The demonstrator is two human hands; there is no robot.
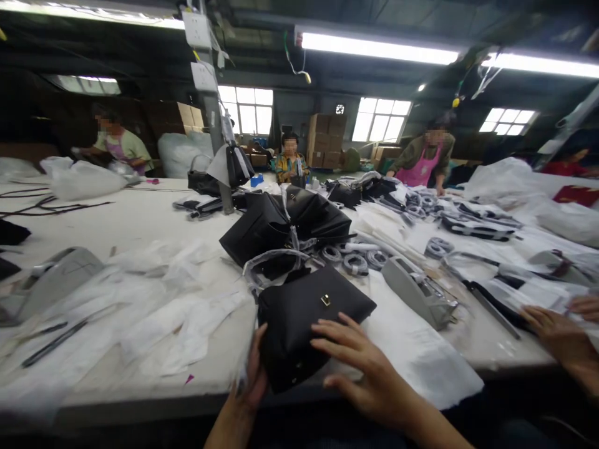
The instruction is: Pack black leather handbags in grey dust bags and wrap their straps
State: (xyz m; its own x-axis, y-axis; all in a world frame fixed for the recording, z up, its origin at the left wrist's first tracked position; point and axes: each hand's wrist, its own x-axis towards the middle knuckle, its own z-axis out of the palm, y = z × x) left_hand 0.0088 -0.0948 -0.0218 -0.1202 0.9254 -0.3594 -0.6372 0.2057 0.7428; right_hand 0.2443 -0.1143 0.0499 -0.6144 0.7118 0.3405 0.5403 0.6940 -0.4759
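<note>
A black handbag (304, 318) with a small gold clasp lies tilted at the table's front edge, right in front of me. Its handle, wrapped in clear plastic, loops out behind it. My left hand (255, 368) grips the bag's left side, thumb along the edge and the other fingers partly hidden. Spread across the lower right of the bag are the fingers of my right hand (365, 368), stretched out and touching its face. More black handbags (285, 218) are heaped just behind it, some with plastic-wrapped handles.
White tissue sheets (187, 312) cover the table on the left. A grey tape dispenser (416, 290) stands to the right, another (56, 280) at far left. Wrapped straps in coils (355, 262) lie behind. A co-worker's hands (561, 337) work at the right; several people stand beyond the table.
</note>
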